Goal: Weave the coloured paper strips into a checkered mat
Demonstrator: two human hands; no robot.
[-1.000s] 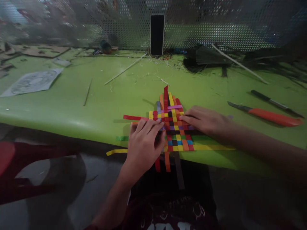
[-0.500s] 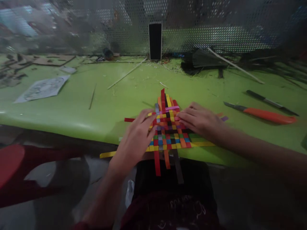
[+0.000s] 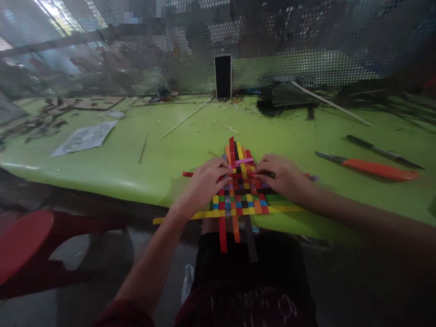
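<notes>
A mat woven of coloured paper strips (image 3: 242, 200) lies at the near edge of the green table (image 3: 136, 159); red, orange and dark strip ends hang over the edge. My left hand (image 3: 204, 184) rests on the mat's left side, fingers curled and pressing on the strips near a pink strip (image 3: 244, 161). My right hand (image 3: 284, 177) lies on the right side, its fingertips pinched together on the strips at the upper middle of the weave. The strip under each fingertip is too small to single out.
An orange-handled knife (image 3: 369, 166) and a dark blade (image 3: 378, 147) lie to the right. A phone (image 3: 223, 76) stands against the perforated screen at the back. A printed sheet (image 3: 85, 137), thin sticks and scraps lie to the left. A red stool (image 3: 23, 238) stands below left.
My left hand has slid up from the mat's lower left to its upper left, closer to my right hand. The view has tilted up a little.
</notes>
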